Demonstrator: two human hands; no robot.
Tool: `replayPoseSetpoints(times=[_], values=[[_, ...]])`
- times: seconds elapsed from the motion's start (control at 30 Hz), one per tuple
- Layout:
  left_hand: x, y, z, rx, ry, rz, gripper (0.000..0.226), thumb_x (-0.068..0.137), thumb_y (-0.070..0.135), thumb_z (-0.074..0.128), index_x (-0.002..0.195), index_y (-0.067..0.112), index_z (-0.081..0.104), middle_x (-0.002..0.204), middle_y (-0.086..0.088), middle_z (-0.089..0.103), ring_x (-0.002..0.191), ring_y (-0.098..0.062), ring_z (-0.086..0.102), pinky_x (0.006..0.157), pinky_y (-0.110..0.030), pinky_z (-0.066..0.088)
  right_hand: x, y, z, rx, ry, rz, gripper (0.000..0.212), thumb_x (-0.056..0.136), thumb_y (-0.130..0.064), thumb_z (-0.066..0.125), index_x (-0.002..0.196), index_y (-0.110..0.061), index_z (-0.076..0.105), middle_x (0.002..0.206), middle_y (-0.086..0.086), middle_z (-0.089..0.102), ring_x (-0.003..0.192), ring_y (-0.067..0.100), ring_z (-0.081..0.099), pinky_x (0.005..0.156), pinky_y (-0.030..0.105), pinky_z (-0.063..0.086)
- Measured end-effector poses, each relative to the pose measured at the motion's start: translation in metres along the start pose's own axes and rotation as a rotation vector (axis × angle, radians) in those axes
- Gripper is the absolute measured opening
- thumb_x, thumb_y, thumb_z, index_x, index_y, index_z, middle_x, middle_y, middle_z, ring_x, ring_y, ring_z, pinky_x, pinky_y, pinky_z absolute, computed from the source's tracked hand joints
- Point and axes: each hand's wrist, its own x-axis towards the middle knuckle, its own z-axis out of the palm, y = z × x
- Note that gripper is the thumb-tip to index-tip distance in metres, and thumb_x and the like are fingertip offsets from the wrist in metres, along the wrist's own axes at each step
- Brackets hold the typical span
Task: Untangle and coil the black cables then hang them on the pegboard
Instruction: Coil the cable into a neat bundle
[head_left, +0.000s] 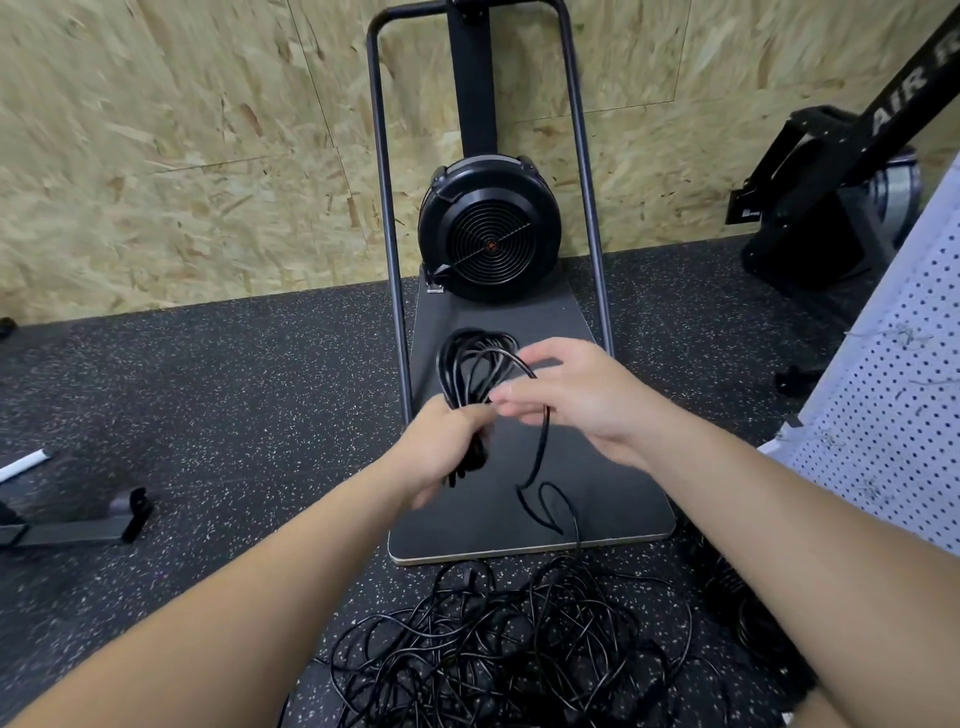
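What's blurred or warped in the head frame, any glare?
Head view: right hand motion-smeared at its fingertips; left hand gripping the coiled black cable bundle sharper. Wide-angle bends the dark metal frame tubes. Soft sheen on the tangled black cable pile; no harsh glare, even lighting.

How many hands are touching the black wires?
2. The left hand grips the coiled cable in the middle of the view. The right hand, just right of it, guides a loose strand over its fingers. No other hands show.
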Motion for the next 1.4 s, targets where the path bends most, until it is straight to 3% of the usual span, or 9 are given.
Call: replayPoseSetpoints(times=[0.17, 0.3, 0.63, 0.77, 0.93, 1.03, 1.13, 1.27, 1.4], values=[[0.008, 0.007, -0.011, -0.115, 0.162, 0.007, 0.02, 0.085, 0.027, 0.071, 0.072, 0.017, 0.059, 0.081, -0.013, 0.049, 0.074, -0.027, 0.044, 0.073, -0.043, 0.039, 0.005, 0.02, -0.005, -0.454, 0.256, -0.061, 0.026, 0.085, -0.047, 0.09, 0.093, -0.024, 0.081, 0.09, -0.006, 0.081, 0.093, 0.018, 0.077, 0.089, 0.039, 0.062], [0.012, 0.003, -0.014, -0.082, 0.197, 0.005, 0.024, 0.087, 0.034, 0.072, 0.073, 0.019, 0.058, 0.073, -0.011, 0.052, 0.066, -0.025, 0.049, 0.072, -0.047, 0.035, 0.008, 0.013, -0.005, -0.512, 0.394, -0.204, 0.025, 0.094, -0.043, 0.083, 0.077, -0.025, 0.08, 0.07, -0.007, 0.073, 0.068, 0.011, 0.066, 0.065, 0.031, 0.05], [0.007, 0.001, -0.009, -0.068, 0.128, 0.03, 0.039, 0.089, 0.057, 0.076, 0.081, 0.023, 0.058, 0.074, -0.004, 0.053, 0.072, -0.024, 0.049, 0.074, -0.048, 0.038, 0.008, 0.008, 0.004, -0.406, 0.395, -0.136, 0.017, 0.096, -0.029, 0.083, 0.086, -0.017, 0.079, 0.068, 0.002, 0.078, 0.063, 0.021, 0.078, 0.072, 0.037, 0.065], [-0.008, 0.011, -0.002, -0.07, 0.01, 0.076, 0.055, 0.093, 0.079, 0.066, 0.086, 0.025, 0.071, 0.082, 0.001, 0.061, 0.077, -0.02, 0.052, 0.077, -0.041, 0.043, 0.005, -0.005, 0.012, -0.097, 0.351, -0.146, 0.014, 0.102, -0.018, 0.078, 0.095, -0.006, 0.08, 0.071, 0.009, 0.076, 0.066, 0.022, 0.073, 0.073, 0.035, 0.067], [-0.02, 0.009, 0.018, 0.198, -0.116, 0.227, 0.038, 0.112, 0.047, 0.058, 0.08, 0.028, 0.065, 0.076, 0.014, 0.059, 0.07, -0.009, 0.052, 0.073, -0.031, 0.046, 0.007, -0.009, 0.01, 0.184, 0.459, -0.116, 0.017, 0.101, -0.012, 0.079, 0.102, 0.005, 0.076, 0.066, 0.008, 0.072, 0.063, 0.019, 0.074, 0.072, 0.033, 0.066], [-0.021, 0.01, 0.022, 0.192, -0.161, 0.219, 0.029, 0.112, 0.036, 0.063, 0.1, 0.012, 0.072, 0.091, 0.001, 0.078, 0.087, -0.012, 0.073, 0.082, -0.039, 0.054, 0.004, -0.009, 0.011, 0.138, 0.485, -0.117, 0.015, 0.1, -0.013, 0.08, 0.099, 0.001, 0.075, 0.067, 0.008, 0.077, 0.067, 0.023, 0.08, 0.082, 0.045, 0.069], [-0.02, 0.011, 0.026, 0.064, -0.141, 0.18, 0.028, 0.112, 0.022, 0.062, 0.099, -0.003, 0.061, 0.083, -0.008, 0.064, 0.106, -0.029, 0.081, 0.078, -0.042, 0.051, 0.001, -0.013, 0.009, 0.007, 0.527, -0.205, 0.013, 0.098, -0.013, 0.081, 0.092, -0.002, 0.076, 0.067, 0.008, 0.078, 0.068, 0.025, 0.081, 0.081, 0.052, 0.069], [-0.014, 0.01, 0.027, -0.116, -0.123, 0.132, 0.02, 0.111, 0.014, 0.062, 0.094, 0.002, 0.061, 0.079, -0.016, 0.055, 0.076, -0.033, 0.071, 0.087, -0.059, 0.064, 0.002, -0.015, 0.005, -0.051, 0.503, -0.31, 0.011, 0.094, -0.012, 0.084, 0.093, -0.004, 0.077, 0.074, 0.009, 0.079, 0.071, 0.025, 0.081, 0.079, 0.049, 0.069], [-0.01, 0.018, 0.017, -0.236, -0.024, 0.135, 0.021, 0.11, 0.016, 0.064, 0.09, 0.01, 0.059, 0.077, -0.01, 0.053, 0.068, -0.024, 0.052, 0.071, -0.043, 0.059, 0.009, -0.007, -0.003, 0.123, 0.438, -0.254, 0.024, 0.093, 0.004, 0.079, 0.114, -0.006, 0.072, 0.108, 0.016, 0.078, 0.094, 0.022, 0.083, 0.09, 0.037, 0.067]])
